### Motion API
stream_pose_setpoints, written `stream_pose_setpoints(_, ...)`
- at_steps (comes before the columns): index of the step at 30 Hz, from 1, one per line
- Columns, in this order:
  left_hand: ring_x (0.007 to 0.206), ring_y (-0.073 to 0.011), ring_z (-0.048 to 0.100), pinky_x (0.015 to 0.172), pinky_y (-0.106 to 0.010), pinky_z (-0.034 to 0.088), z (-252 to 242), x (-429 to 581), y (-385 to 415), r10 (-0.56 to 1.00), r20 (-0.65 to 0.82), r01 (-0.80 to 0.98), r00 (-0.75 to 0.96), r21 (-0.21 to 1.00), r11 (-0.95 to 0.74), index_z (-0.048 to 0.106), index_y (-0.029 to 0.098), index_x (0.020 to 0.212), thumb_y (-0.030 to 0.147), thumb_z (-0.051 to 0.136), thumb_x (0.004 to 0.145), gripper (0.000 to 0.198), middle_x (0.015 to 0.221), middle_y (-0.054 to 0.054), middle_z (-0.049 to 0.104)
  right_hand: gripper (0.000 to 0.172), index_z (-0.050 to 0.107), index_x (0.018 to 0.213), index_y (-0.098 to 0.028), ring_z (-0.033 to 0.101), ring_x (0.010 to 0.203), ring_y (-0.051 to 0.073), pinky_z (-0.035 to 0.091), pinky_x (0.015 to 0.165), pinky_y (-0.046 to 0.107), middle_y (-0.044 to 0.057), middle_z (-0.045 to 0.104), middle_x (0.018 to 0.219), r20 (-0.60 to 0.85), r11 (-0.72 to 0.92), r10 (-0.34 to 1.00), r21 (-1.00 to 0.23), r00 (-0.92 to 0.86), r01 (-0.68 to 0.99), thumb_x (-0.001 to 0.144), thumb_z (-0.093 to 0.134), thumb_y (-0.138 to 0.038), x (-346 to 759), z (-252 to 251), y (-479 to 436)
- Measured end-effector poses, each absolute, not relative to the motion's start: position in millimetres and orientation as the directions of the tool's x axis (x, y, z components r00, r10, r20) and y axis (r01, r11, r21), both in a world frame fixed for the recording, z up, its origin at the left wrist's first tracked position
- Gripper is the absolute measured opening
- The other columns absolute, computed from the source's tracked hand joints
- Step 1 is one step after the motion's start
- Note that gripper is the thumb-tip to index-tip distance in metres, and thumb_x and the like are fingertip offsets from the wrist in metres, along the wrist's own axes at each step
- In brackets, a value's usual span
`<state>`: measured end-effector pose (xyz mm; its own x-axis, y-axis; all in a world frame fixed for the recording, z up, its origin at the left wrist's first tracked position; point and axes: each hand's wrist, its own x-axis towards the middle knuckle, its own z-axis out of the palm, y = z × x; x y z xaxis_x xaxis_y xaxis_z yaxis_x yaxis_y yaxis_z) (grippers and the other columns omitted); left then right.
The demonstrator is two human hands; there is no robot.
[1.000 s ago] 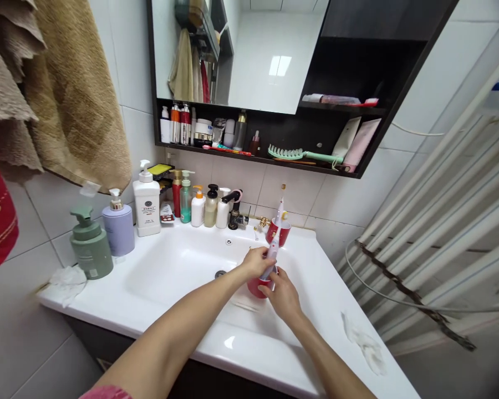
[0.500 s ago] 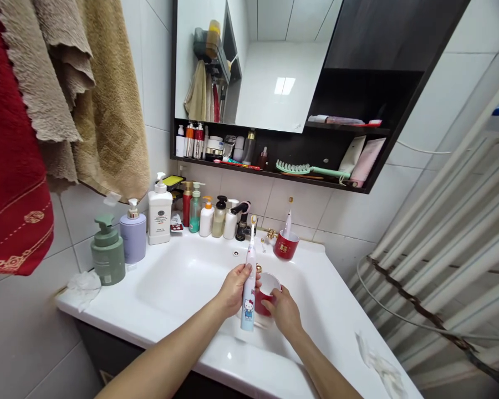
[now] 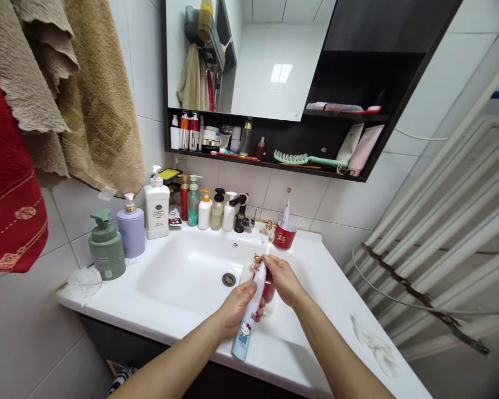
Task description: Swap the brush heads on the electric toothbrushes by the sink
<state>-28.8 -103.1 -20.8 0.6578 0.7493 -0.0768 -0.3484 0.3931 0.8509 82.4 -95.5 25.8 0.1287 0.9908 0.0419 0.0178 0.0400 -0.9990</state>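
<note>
My left hand (image 3: 237, 302) is wrapped round the body of a pale blue and pink electric toothbrush (image 3: 247, 324) with a cartoon cat on it, tilted up to the right over the white sink (image 3: 183, 266). My right hand (image 3: 283, 277) pinches the toothbrush near its upper end. A red cup (image 3: 269, 290) sits just behind the hands on the sink's right side, mostly hidden. A second red cup (image 3: 284, 235) with a toothbrush standing in it is at the back of the counter.
Pump bottles (image 3: 158, 208) and small bottles line the back left, beside a black tap (image 3: 240, 210). Towels (image 3: 91, 94) hang at the left. A mirror cabinet shelf (image 3: 274, 155) holds toiletries. Crumpled tissue (image 3: 372, 343) lies on the counter's right; a radiator rack stands further right.
The toothbrush has tilted from upright and come lower and nearer me. My right hand left the red cup's side and now pinches the toothbrush's top. The camera shifted slightly.
</note>
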Motion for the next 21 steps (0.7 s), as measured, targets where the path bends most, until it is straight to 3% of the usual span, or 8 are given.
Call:
stream_pose_setpoints(4, 0.038, -0.0039, 0.040, 0.040, -0.018, 0.028, -16, -27, -105, 0.805, -0.028, -0.310, 0.592, 0.914, 0.260, 0.043, 0.013, 0.073, 0.051, 0.044, 0.060, 0.040, 0.053, 0.003, 0.044, 0.023, 0.046, 0.059, -0.016, 0.045, 0.043, 0.008, 0.036, 0.047, 0.022, -0.003, 0.050, 0.047, 0.055, 0.094, 0.972, -0.982, 0.230, -0.162, 0.059, 0.050, -0.038, 74, 26, -97)
stream_pose_setpoints(8, 0.038, -0.0036, 0.038, 0.039, -0.018, 0.026, -11, -24, -108, 0.763, -0.054, -0.326, 0.644, 0.883, 0.338, 0.041, 0.015, 0.070, 0.053, 0.040, 0.061, 0.040, 0.053, 0.004, 0.044, 0.019, 0.043, 0.058, -0.017, 0.046, 0.042, 0.008, 0.037, 0.045, 0.022, -0.004, 0.049, 0.045, -0.012, 0.075, 0.979, -0.906, 0.202, -0.417, 0.059, 0.051, -0.034, 67, 27, -99)
stream_pose_setpoints(13, 0.036, -0.0034, 0.037, 0.038, -0.018, 0.025, -9, -18, -111, 0.831, -0.064, -0.315, 0.552, 0.907, 0.280, 0.039, 0.015, 0.065, 0.053, 0.041, 0.059, 0.038, 0.050, 0.005, 0.042, 0.019, 0.042, 0.057, -0.017, 0.043, 0.037, 0.007, 0.035, 0.039, 0.021, -0.005, 0.046, 0.041, 0.000, 0.128, 0.957, -0.897, 0.290, -0.424, 0.059, 0.052, -0.033, 63, 28, -96)
stream_pose_setpoints(18, 0.037, -0.0025, 0.035, 0.039, -0.017, 0.023, -7, -19, -113, 0.727, -0.145, -0.315, 0.671, 0.832, 0.456, 0.039, 0.016, 0.069, 0.056, 0.039, 0.059, 0.041, 0.051, 0.005, 0.041, 0.019, 0.042, 0.058, -0.018, 0.043, 0.036, 0.007, 0.035, 0.039, 0.021, -0.006, 0.046, 0.042, -0.042, 0.071, 0.972, -0.884, 0.230, -0.462, 0.059, 0.051, -0.034, 67, 22, -95)
stream_pose_setpoints(21, 0.036, -0.0027, 0.035, 0.038, -0.017, 0.024, -8, -19, -114, 0.757, -0.157, -0.303, 0.635, 0.851, 0.430, 0.039, 0.016, 0.068, 0.056, 0.040, 0.058, 0.041, 0.050, 0.006, 0.040, 0.019, 0.042, 0.059, -0.018, 0.044, 0.038, 0.008, 0.036, 0.040, 0.022, -0.005, 0.047, 0.043, -0.054, 0.045, 0.980, -0.882, 0.194, -0.469, 0.060, 0.051, -0.034, 70, 18, -93)
